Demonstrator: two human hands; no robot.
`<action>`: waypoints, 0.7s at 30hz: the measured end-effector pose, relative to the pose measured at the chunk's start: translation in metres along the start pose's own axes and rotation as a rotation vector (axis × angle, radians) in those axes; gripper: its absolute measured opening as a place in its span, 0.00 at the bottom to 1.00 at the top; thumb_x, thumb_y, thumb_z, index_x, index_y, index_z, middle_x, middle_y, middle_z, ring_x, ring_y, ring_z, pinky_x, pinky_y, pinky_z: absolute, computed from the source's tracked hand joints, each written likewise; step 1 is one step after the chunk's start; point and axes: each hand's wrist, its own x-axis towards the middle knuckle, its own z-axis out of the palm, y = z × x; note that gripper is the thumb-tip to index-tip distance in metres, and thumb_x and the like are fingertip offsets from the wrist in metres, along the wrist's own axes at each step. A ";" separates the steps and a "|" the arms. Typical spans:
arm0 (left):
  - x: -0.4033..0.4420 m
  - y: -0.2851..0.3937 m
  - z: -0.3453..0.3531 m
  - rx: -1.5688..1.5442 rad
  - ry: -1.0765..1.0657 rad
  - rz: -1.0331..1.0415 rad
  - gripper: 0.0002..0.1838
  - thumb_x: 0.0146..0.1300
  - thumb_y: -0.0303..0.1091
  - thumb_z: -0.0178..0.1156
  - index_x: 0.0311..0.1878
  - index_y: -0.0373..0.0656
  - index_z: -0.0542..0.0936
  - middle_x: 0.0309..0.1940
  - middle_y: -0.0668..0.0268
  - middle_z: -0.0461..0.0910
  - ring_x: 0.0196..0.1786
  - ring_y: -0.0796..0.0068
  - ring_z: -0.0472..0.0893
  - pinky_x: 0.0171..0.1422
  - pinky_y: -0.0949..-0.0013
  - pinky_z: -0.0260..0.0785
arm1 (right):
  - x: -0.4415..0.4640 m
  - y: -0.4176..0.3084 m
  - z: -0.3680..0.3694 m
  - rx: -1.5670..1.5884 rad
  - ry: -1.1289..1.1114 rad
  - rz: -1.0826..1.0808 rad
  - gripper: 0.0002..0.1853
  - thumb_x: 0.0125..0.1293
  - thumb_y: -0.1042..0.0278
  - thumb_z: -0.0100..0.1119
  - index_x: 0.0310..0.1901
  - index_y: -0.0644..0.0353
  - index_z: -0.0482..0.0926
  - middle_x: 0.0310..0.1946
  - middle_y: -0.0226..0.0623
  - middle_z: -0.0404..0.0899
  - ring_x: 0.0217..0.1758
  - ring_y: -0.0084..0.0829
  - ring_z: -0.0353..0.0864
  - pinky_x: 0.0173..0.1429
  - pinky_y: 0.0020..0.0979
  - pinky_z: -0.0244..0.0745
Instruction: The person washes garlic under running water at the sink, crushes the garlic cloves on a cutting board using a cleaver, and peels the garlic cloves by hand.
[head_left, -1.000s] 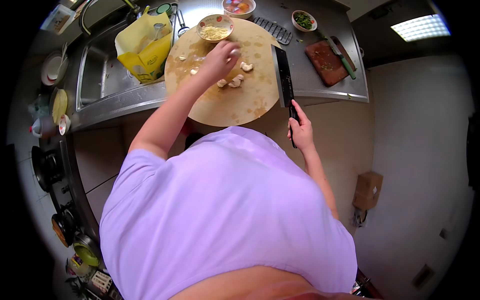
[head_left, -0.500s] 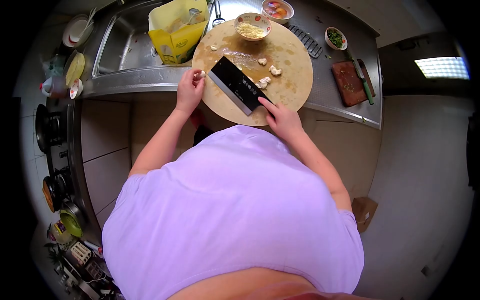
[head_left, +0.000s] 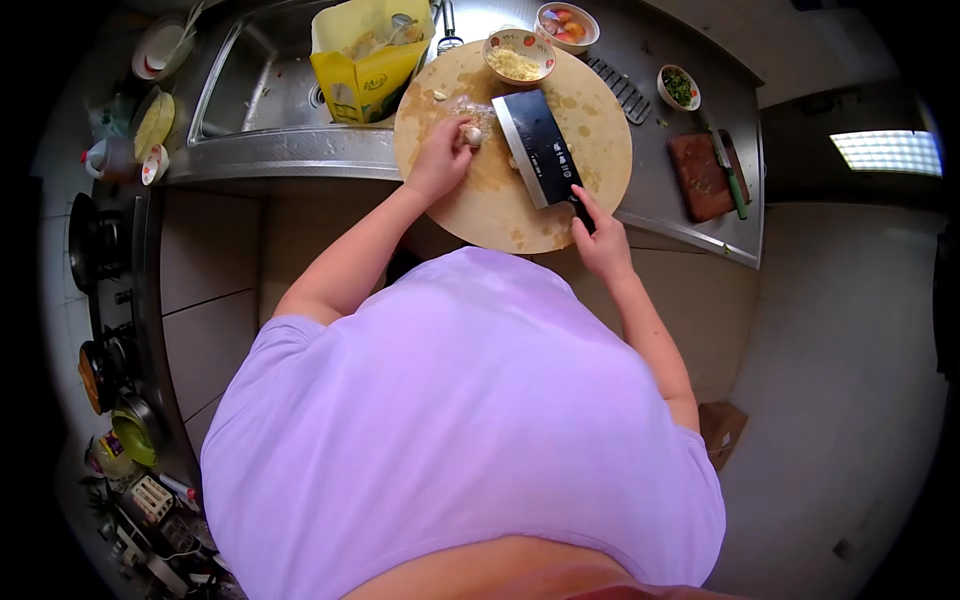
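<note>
My left hand (head_left: 443,160) is over the left part of the round wooden board (head_left: 480,215), its fingertips closed on a garlic clove (head_left: 473,135). My right hand (head_left: 603,238) grips the handle of a black cleaver (head_left: 541,148), whose wide blade lies over the middle of the board and hides most of the cloves there. A small garlic piece (head_left: 440,96) rests near the board's left edge. At the back of the board stands a patterned bowl (head_left: 519,57) with chopped garlic.
Left of the board are a yellow bag (head_left: 362,88) and a steel sink (head_left: 262,85). Behind it is a bowl of red pieces (head_left: 567,27). To the right are a bowl of chopped greens (head_left: 679,88) and a brown board (head_left: 697,177) with a green-handled knife (head_left: 735,185).
My left hand has moved from the board's left edge inward with the clove. The cleaver has swung to a steeper angle and shifted right and back, now covering the cloves.
</note>
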 end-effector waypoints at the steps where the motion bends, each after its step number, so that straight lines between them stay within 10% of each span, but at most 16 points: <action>1: -0.002 -0.001 -0.004 -0.078 0.096 -0.005 0.20 0.54 0.24 0.56 0.52 0.39 0.72 0.47 0.55 0.74 0.43 0.59 0.76 0.48 0.64 0.69 | 0.000 -0.004 0.003 0.001 -0.001 -0.003 0.25 0.58 0.69 0.53 0.60 0.46 0.71 0.45 0.46 0.79 0.39 0.44 0.80 0.43 0.38 0.75; 21: -0.017 -0.022 -0.012 -0.076 0.483 -0.108 0.24 0.70 0.36 0.40 0.65 0.32 0.62 0.67 0.49 0.59 0.71 0.54 0.57 0.73 0.63 0.46 | 0.012 -0.043 0.046 -0.163 -0.092 -0.224 0.28 0.60 0.67 0.51 0.64 0.42 0.65 0.29 0.47 0.76 0.33 0.47 0.78 0.40 0.42 0.74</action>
